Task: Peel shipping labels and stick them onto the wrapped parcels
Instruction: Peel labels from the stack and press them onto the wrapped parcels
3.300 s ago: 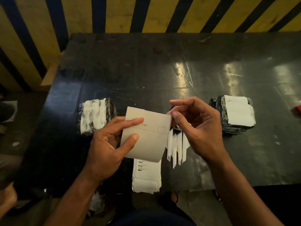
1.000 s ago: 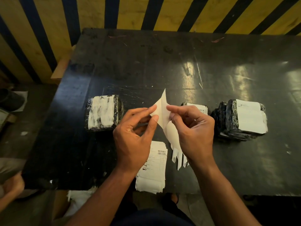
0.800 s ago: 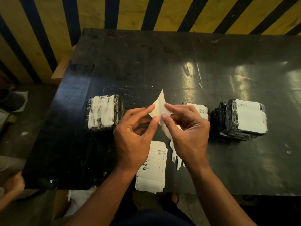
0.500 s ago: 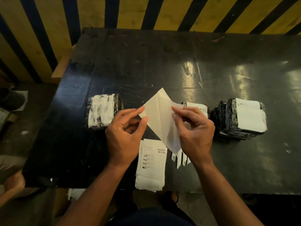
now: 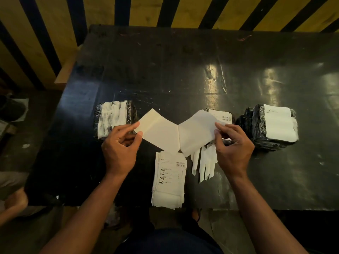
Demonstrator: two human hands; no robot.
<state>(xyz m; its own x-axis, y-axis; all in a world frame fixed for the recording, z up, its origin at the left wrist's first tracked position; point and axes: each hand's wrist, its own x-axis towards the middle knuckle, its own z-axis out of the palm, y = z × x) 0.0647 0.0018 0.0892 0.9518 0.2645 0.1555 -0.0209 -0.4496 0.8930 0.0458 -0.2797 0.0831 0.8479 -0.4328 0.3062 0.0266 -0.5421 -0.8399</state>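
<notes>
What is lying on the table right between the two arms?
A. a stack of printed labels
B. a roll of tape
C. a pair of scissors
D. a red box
A: a stack of printed labels with barcodes lies on the black table, at its near edge between the person's arms.

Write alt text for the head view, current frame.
Two hands pull a shipping label apart over a black table: the left hand pinches one half, the right hand the other. A stack of printed labels lies below; three wrapped parcels sit behind.
</notes>
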